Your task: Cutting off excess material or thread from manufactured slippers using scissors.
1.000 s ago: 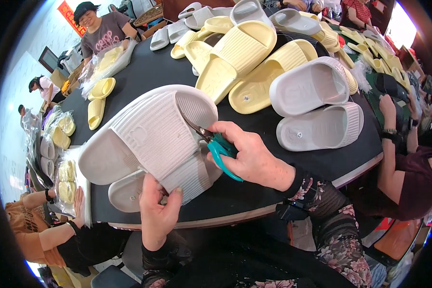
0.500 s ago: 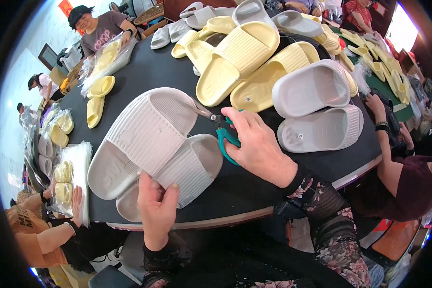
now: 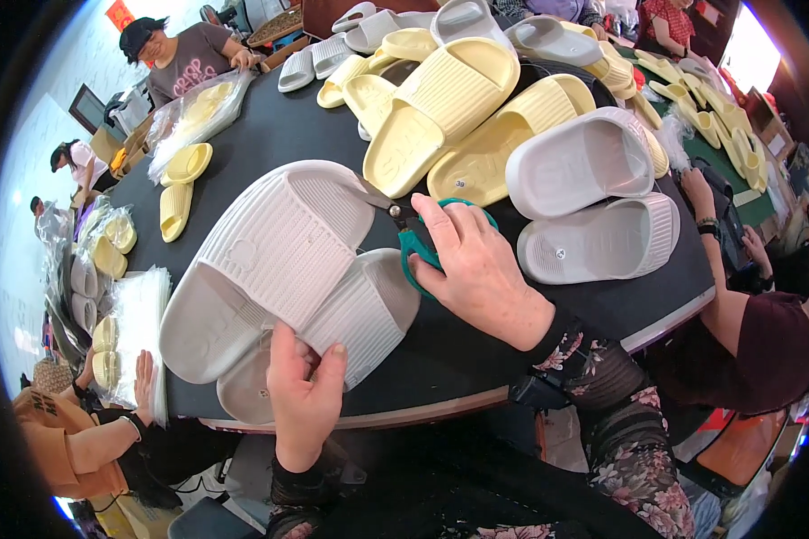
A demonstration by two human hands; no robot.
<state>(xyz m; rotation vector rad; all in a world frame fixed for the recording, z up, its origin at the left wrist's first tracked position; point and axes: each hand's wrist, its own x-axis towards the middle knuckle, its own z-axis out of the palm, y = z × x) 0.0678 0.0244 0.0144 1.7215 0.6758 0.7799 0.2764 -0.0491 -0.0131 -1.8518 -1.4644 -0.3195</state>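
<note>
Two light grey slide slippers lie in front of me, the upper slipper [image 3: 274,247] slanting across the lower slipper [image 3: 364,314]. My left hand [image 3: 306,395] is closed on the upper slipper's near side, thumb bent toward the fingers; just where the fingertips press is hidden. In my right hand [image 3: 490,283] is a pair of scissors [image 3: 412,244] with teal handles, fingers wrapped round the loops. Its handles are spread, and the blades reach to the right edge of the upper slipper. What lies between the blades cannot be made out.
Pale yellow slippers [image 3: 445,99] are heaped beyond, with a grey pair [image 3: 584,162] at right. A yellow pair [image 3: 184,175] and plastic bags [image 3: 144,305] lie on the black tabletop [image 3: 270,130] at left. Co-workers surround the table; one's hand [image 3: 144,386] rests on the bags.
The scissors' handles are spread wider than before, with the far loop now showing. The upper slipper has shifted slightly left, and my left hand has moved a little to the right.
</note>
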